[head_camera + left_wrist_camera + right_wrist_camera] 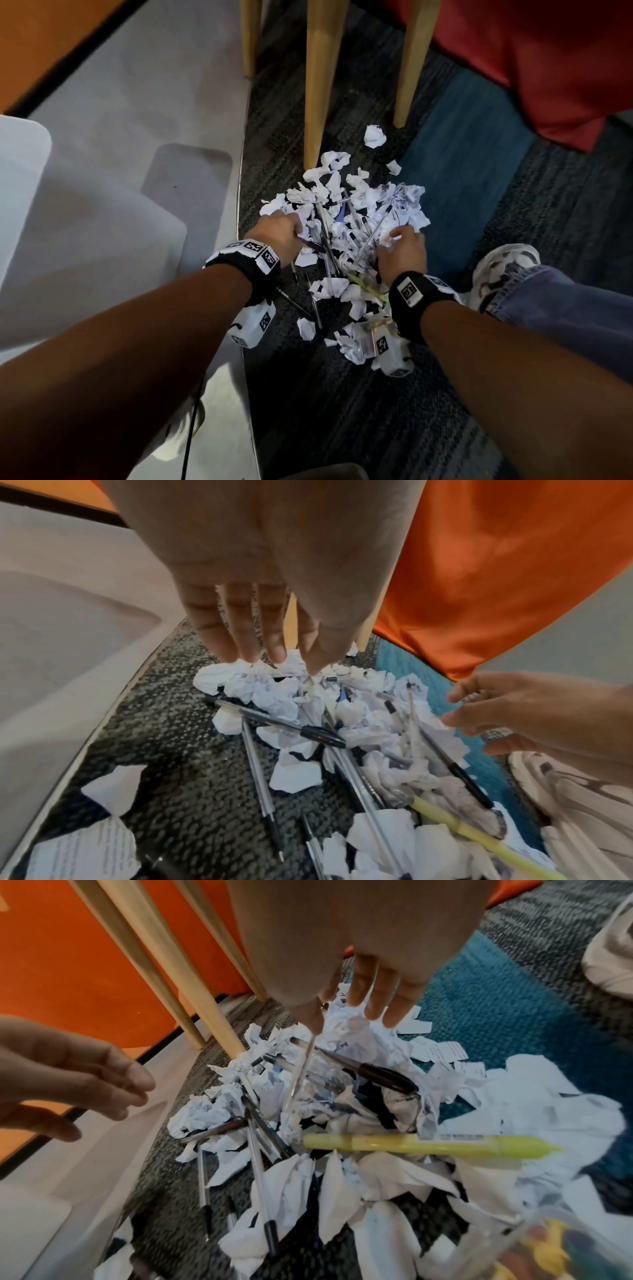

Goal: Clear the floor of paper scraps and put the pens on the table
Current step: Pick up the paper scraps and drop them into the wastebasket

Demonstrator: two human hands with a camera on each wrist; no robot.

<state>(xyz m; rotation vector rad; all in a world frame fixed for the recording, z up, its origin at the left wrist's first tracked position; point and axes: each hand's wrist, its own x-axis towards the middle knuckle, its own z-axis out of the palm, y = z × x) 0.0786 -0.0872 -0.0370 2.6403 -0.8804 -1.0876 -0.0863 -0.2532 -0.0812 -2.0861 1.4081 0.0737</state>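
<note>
A heap of crumpled white paper scraps (356, 202) lies on the dark carpet with several pens mixed in. A black-capped pen (284, 723) and a yellow highlighter (428, 1144) lie on top. My left hand (267, 653) reaches down at the heap's left side, fingers straight, tips touching scraps. My right hand (359, 1010) hovers over the heap's right side with fingers spread. A clear pen (301, 1066) lies just below its thumb, and I see no grip on it. One paper ball (375, 136) lies apart, farther back.
Wooden chair legs (320, 85) stand just behind the heap under an orange-red seat (531, 51). A pale grey mat (137, 171) borders the carpet on the left. My shoe (503, 267) is at the right. A clear plastic container (548, 1245) lies near my right wrist.
</note>
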